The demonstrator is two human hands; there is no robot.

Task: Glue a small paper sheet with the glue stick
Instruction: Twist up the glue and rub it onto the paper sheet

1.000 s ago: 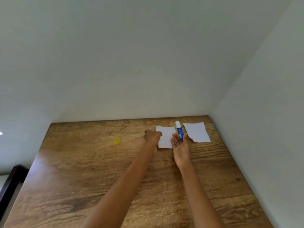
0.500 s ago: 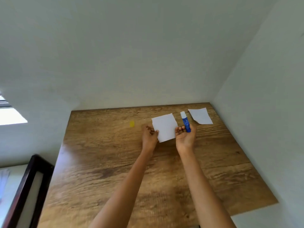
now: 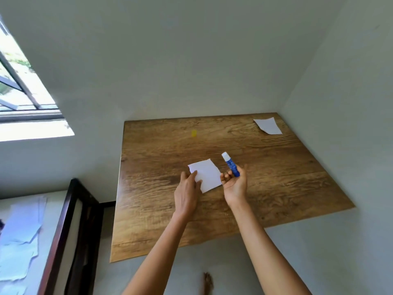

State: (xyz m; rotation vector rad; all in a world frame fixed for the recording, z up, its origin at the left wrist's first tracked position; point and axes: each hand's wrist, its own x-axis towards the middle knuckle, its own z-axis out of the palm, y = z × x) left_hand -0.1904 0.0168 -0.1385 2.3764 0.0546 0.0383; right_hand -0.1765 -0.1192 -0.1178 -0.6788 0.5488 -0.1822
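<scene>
Paper sheet under left hand; second sheet, yellow cap well apart.

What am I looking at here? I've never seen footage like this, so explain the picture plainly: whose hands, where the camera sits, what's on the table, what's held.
There is no machine here. A person wears a wide-angle camera on the head, looking forward and down, so the two bare arms reach in from the bottom of the picture.

The left hand rests its fingers on a small white paper sheet lying on the wooden table. The right hand holds a blue glue stick with its white end pointing up and away.

Also on the table: a second white sheet at the far right corner, and a small yellow piece farther back, too small to identify. A window shows at the left.
</scene>
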